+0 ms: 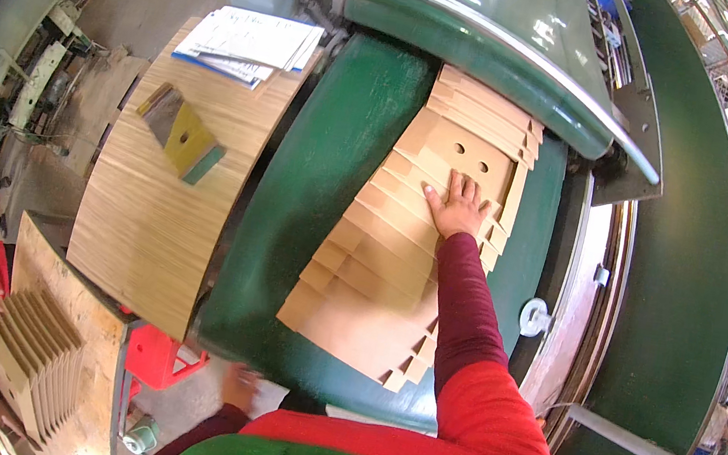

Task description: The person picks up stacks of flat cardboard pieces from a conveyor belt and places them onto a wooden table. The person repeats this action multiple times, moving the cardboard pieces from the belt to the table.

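Note:
Flat brown cardboard pieces (366,275) lie overlapping like shingles in a slanting row on a green conveyor belt (291,206). One piece toward the far end shows two round holes. My right hand (458,206) rests on the row just below those holes, palm down, fingers spread, gripping nothing. My left hand (239,389) hangs low by my body, off the near left side of the belt. Motion smears its fingers, and I see no cardboard in it.
Beyond the row is a machine roller (468,53) with a metal bar. A wooden table (164,225) on the left bears papers (255,41) and a yellow-green block (183,137). At lower left, a co-worker's hands hold a cardboard stack (43,358) near a red stool (158,357).

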`<move>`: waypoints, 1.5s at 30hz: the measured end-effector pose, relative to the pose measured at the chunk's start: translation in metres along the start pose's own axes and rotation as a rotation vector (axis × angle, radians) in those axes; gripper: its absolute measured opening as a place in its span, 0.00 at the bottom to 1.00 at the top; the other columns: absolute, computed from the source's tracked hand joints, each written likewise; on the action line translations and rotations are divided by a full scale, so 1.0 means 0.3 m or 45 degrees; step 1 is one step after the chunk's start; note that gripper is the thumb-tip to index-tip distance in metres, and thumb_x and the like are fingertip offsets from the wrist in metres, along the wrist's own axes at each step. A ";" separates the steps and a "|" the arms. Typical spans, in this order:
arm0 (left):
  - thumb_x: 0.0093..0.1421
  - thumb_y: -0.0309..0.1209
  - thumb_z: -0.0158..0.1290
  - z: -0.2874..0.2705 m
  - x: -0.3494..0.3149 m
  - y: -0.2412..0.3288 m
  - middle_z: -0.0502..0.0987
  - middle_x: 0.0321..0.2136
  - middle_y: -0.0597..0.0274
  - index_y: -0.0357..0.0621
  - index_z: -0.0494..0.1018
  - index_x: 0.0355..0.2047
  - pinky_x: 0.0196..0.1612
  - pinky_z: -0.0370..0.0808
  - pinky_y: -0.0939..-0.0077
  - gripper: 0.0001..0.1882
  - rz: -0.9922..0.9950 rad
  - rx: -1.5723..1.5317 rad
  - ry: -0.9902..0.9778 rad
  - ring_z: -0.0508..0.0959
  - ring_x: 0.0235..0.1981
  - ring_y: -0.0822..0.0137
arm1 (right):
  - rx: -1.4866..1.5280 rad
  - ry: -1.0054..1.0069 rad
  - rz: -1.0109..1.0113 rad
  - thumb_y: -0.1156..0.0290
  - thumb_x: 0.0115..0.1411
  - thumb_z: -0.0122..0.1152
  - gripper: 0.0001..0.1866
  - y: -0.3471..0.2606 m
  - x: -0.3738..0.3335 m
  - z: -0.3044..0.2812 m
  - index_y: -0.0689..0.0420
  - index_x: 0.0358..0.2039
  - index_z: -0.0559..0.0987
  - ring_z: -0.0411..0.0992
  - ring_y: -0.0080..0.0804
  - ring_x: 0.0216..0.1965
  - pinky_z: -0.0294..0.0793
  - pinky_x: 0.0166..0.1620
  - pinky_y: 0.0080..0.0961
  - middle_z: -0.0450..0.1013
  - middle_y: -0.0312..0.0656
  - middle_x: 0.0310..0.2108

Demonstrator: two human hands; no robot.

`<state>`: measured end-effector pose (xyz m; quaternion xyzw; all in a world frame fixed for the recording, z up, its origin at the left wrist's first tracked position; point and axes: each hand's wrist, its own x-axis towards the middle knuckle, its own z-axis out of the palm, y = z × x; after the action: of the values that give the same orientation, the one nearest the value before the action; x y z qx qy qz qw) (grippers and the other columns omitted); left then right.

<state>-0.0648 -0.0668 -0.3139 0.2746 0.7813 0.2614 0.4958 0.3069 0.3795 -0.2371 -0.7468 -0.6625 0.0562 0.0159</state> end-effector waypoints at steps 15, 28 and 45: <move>0.64 0.37 0.49 -0.307 -0.351 -0.236 0.70 0.55 0.52 0.43 0.64 0.57 0.56 0.69 0.49 0.22 -0.496 -0.947 -1.558 0.71 0.54 0.53 | -0.042 -0.165 0.055 0.27 0.54 0.39 0.48 -0.453 -1.049 -0.025 0.48 0.67 0.55 0.46 0.44 0.68 0.42 0.63 0.65 0.52 0.45 0.66; 0.67 0.38 0.43 0.009 -0.351 0.663 0.65 0.58 0.50 0.43 0.58 0.60 0.54 0.72 0.50 0.23 0.018 -1.227 -1.373 0.70 0.56 0.52 | 0.107 -0.252 -0.123 0.31 0.53 0.49 0.41 -0.276 -0.685 -0.445 0.48 0.59 0.69 0.65 0.46 0.58 0.63 0.58 0.44 0.67 0.50 0.57; 0.52 0.66 0.51 0.372 -0.032 0.937 0.62 0.53 0.38 0.47 0.44 0.65 0.58 0.60 0.39 0.52 -0.496 -1.241 -1.178 0.66 0.54 0.41 | 0.006 -0.164 -0.654 0.34 0.26 0.72 0.67 -0.250 -0.730 -0.539 0.69 0.59 0.60 0.75 0.54 0.42 0.75 0.44 0.40 0.73 0.60 0.44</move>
<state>0.0890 0.1421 -0.1580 -0.0408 0.3187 0.3446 0.8821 0.2244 0.1797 -0.0552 -0.5491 -0.8298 0.0992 -0.0106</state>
